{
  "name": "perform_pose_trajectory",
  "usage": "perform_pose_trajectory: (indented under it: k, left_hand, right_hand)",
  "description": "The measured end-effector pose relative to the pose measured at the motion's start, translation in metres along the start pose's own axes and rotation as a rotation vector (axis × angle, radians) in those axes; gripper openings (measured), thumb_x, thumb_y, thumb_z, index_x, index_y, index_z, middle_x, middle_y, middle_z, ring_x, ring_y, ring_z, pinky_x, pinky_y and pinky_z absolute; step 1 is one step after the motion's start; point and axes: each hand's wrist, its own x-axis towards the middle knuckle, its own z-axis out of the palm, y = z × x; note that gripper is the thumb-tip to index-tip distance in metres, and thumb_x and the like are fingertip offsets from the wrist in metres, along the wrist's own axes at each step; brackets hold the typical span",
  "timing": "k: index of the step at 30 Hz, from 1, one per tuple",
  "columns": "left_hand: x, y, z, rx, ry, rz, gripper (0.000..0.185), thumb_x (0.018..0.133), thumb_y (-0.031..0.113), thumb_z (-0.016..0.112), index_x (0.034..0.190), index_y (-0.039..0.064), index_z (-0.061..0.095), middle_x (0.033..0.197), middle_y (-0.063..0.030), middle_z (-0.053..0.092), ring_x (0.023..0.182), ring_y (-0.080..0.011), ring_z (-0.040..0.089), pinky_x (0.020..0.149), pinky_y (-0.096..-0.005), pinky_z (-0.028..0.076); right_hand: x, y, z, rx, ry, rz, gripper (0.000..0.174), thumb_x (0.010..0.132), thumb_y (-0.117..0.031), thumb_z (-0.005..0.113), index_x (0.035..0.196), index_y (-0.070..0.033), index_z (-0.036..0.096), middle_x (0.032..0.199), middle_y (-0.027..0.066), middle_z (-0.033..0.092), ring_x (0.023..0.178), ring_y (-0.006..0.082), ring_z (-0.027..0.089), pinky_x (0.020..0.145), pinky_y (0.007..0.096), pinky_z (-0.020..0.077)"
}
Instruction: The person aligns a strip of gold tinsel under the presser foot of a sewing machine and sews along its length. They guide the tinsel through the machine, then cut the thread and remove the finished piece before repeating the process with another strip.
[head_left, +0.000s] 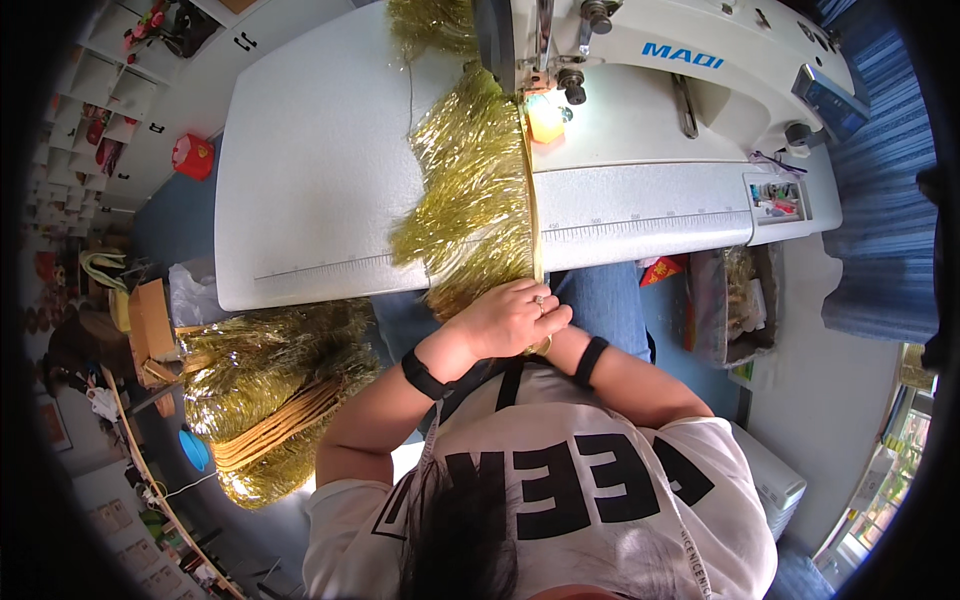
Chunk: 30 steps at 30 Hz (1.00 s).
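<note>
A strip of gold tinsel fringe (480, 187) lies across the sewing table, its flat band edge (535, 217) running from the sewing machine's needle area down over the front edge. Below that edge, my left hand (506, 319) is closed around the band, a ring on one finger. My right hand (561, 343) meets it from the right, mostly hidden beneath the left, so its grip does not show. The white MAQI sewing machine (675, 56) stands at the upper right, its lamp lit beside the needle. Gold strands hang towards my lap.
A large bundle of gold tinsel fringe (262, 397) with orange-gold bands sits at my left. Small items fill a tray (780, 199) in the table's right end. A lined bin (739, 307) stands below it. A cardboard box (150, 322) and red container (193, 156) are further left.
</note>
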Motion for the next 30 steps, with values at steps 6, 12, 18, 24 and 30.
perform_pose_trajectory:
  k: [6, 12, 18, 24, 30]
  left_hand:
    - [-0.009, -0.005, 0.003, 0.115, 0.039, 0.108, 0.017, 0.084, 0.016, 0.065, 0.099, 0.008, 0.067, 0.092, -0.0027, 0.063, 0.087, -0.0198, 0.062, 0.08, -0.0327, 0.052]
    - [-0.009, -0.002, 0.001, 0.138, 0.059, 0.09, 0.02, 0.086, 0.018, 0.066, 0.102, 0.006, 0.067, 0.095, -0.0035, 0.064, 0.092, -0.0186, 0.062, 0.081, -0.0306, 0.052]
    - [-0.013, 0.019, -0.011, 0.272, 0.086, 0.02, 0.035, 0.094, 0.024, 0.062, 0.125, 0.007, 0.067, 0.126, -0.0089, 0.068, 0.108, -0.0232, 0.064, 0.087, -0.0329, 0.053]
    - [-0.026, 0.045, -0.033, 0.307, 0.135, -0.196, 0.047, 0.1, 0.028, 0.06, 0.141, 0.006, 0.057, 0.147, -0.0133, 0.057, 0.136, -0.0319, 0.054, 0.097, -0.0392, 0.052]
    - [-0.024, 0.061, -0.029, 0.234, 0.122, -0.283, 0.056, 0.098, 0.025, 0.064, 0.144, -0.005, 0.051, 0.149, -0.0222, 0.052, 0.14, -0.0366, 0.05, 0.111, -0.0469, 0.046]
  right_hand:
    - [-0.042, 0.01, -0.036, -0.327, 0.664, 0.111, 0.013, 0.091, -0.018, 0.068, 0.1, -0.01, 0.073, 0.092, 0.015, 0.072, 0.084, 0.0362, 0.07, 0.073, 0.0468, 0.0565]
    - [-0.103, -0.025, -0.061, -0.68, 1.207, -0.004, 0.025, 0.077, -0.007, 0.083, 0.097, -0.012, 0.069, 0.073, 0.0026, 0.066, 0.061, 0.0243, 0.063, 0.057, 0.0354, 0.0484]
    - [-0.084, -0.049, -0.092, -0.867, 1.057, 0.123, 0.074, 0.074, -0.019, 0.079, 0.143, -0.015, 0.052, 0.146, 0.0087, 0.055, 0.137, 0.0261, 0.051, 0.116, 0.0498, 0.0303]
    - [-0.049, -0.063, -0.092, -1.033, 0.989, 0.025, 0.065, 0.082, -0.035, 0.07, 0.143, -0.019, 0.055, 0.15, 0.0047, 0.054, 0.138, 0.0213, 0.052, 0.12, 0.0514, 0.0256]
    - [-0.065, -0.058, -0.093, -0.855, 0.876, -0.262, 0.039, 0.088, -0.035, 0.069, 0.123, -0.02, 0.071, 0.142, 0.0022, 0.061, 0.136, 0.0211, 0.054, 0.119, 0.0473, 0.0323]
